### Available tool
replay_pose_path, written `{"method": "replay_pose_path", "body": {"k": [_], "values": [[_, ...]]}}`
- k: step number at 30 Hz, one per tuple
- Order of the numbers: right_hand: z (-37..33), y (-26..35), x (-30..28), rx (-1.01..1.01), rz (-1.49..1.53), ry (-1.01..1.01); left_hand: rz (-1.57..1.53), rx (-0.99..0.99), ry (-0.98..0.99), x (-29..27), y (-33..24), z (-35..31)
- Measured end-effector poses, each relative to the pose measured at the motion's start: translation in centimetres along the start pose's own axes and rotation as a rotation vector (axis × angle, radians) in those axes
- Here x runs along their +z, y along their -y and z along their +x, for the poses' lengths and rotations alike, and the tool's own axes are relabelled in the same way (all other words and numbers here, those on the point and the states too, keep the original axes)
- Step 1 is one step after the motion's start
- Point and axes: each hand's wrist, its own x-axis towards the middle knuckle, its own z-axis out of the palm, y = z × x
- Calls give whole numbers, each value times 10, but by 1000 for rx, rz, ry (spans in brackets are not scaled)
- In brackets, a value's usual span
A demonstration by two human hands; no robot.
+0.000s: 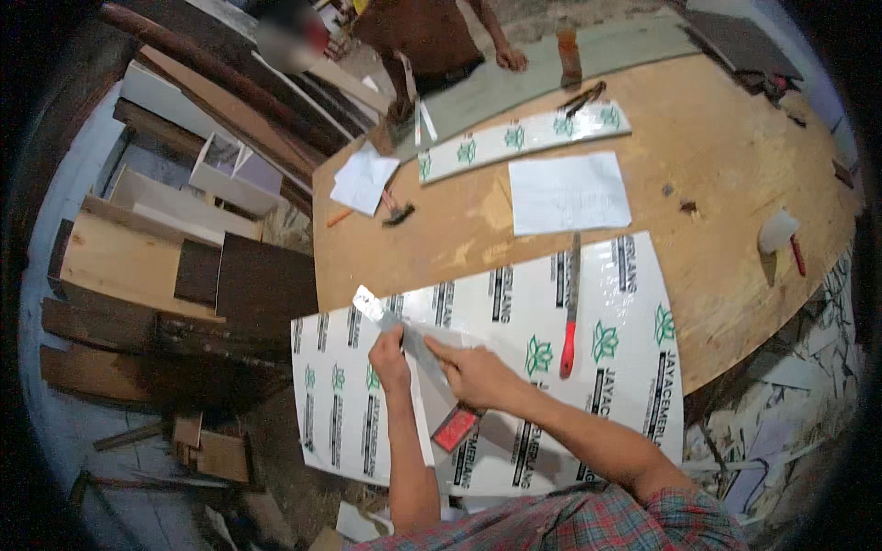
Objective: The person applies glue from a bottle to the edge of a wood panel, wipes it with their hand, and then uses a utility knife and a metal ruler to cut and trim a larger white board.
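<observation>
Both my hands are over a white board (496, 321) printed with dark lettering and green leaf marks, lying at the near side of the table. My left hand (391, 360) is closed round a flat grey metal strip (424, 354) near its pale far end. Lower on the same strip, my right hand (482, 376) grips it with the index finger stretched along it. A narrow white strip runs down beside my left forearm. Just below my right hand lies a red and dark block (456, 428), its kind unclear. Right of it rests a red-handled file (569, 344).
Across the wooden table (726, 138) are a printed narrow panel (524, 140), a paper sheet (570, 193), folded papers (365, 179), a hammer (398, 215) and a white cup (778, 231). Another person stands at the far edge, one hand (511, 60) on a greenish board. Cabinet parts fill the left.
</observation>
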Motion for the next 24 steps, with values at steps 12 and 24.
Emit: {"method": "replay_pose_path", "body": {"k": [12, 24], "values": [[2, -6, 2, -27, -58, -9, -99, 13, -7, 6, -3, -2], [7, -5, 15, -27, -118, -82, -272, -31, 18, -6, 19, 9]]}}
